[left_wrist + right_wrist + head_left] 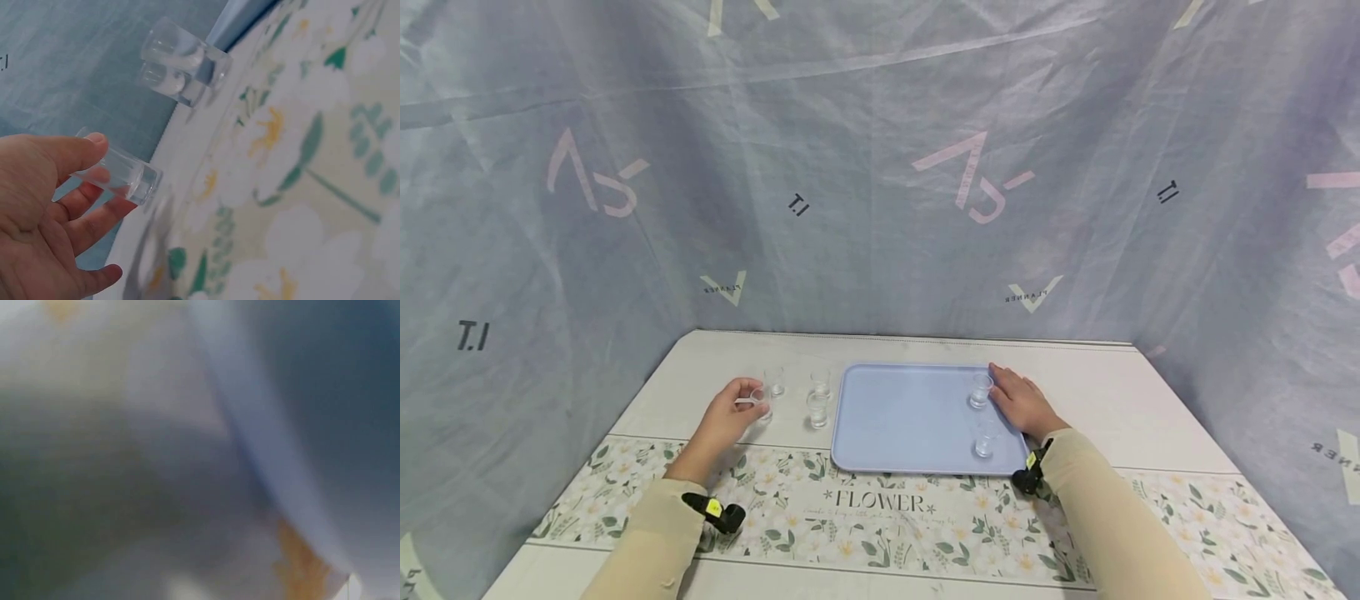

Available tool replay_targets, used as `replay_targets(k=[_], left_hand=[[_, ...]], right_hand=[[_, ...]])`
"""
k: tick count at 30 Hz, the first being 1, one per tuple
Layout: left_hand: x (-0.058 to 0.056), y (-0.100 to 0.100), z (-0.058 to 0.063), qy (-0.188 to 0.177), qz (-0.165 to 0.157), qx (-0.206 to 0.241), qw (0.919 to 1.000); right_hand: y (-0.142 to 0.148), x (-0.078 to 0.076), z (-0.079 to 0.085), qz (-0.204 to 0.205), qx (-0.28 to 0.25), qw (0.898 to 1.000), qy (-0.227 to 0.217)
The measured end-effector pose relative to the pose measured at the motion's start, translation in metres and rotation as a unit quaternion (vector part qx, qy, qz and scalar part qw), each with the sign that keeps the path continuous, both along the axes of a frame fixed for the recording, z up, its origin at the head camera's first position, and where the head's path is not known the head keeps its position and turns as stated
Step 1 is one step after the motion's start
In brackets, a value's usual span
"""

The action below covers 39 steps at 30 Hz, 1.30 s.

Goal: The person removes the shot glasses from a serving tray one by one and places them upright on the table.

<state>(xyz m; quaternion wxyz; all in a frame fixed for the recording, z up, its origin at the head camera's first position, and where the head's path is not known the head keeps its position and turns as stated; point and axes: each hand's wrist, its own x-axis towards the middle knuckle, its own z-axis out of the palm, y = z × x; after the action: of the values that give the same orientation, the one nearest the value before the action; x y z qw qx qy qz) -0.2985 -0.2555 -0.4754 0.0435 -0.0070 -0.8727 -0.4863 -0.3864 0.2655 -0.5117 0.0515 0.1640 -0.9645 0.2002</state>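
Left hand [733, 410] pinches clear cylindrical cup [125, 175]; blue rectangular tray [895, 421] lies at three o'clock, right hand [1022, 402] touching it, fingers extended.

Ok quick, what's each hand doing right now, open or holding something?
Left hand: holding a clear glass.
Right hand: open, at the right edge of the tray.

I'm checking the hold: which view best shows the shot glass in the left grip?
Left wrist: the shot glass looks large there, its base clearly visible. The head view shows it small, partly covered; the right wrist view misses it.
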Motion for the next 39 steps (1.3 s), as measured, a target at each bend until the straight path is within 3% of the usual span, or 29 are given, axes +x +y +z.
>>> replay_targets(k=[6, 14, 19, 24, 30, 36, 39], left_hand=[[-0.003, -0.002, -0.010, -0.002, 0.002, 0.002, 1.0000], [-0.004, -0.001, -0.013, 0.000, 0.005, 0.000, 1.0000], [-0.003, 0.000, -0.008, -0.014, 0.001, 0.006, 0.9999], [-0.003, 0.004, 0.006, -0.017, 0.004, 0.009, 0.9998], [-0.002, 0.016, 0.029, 0.042, 0.032, 0.017, 0.9985], [-0.004, 0.035, 0.051, 0.123, 0.086, 0.026, 0.9883], [-0.007, 0.047, 0.057, 0.150, 0.083, 0.049, 0.9840]], right_hand=[[0.000, -0.001, -0.002, 0.005, 0.001, 1.000, 0.006], [0.000, -0.002, -0.003, 0.005, 0.006, 1.000, 0.009], [-0.001, 0.000, 0.001, 0.004, 0.002, 1.000, 0.005], [-0.001, 0.001, 0.002, 0.001, 0.004, 1.000, -0.004], [0.000, 0.000, 0.000, 0.001, 0.003, 1.000, -0.005], [0.000, -0.001, -0.001, 0.003, 0.002, 1.000, -0.007], [0.000, -0.001, 0.000, 0.002, 0.002, 1.000, -0.013]])
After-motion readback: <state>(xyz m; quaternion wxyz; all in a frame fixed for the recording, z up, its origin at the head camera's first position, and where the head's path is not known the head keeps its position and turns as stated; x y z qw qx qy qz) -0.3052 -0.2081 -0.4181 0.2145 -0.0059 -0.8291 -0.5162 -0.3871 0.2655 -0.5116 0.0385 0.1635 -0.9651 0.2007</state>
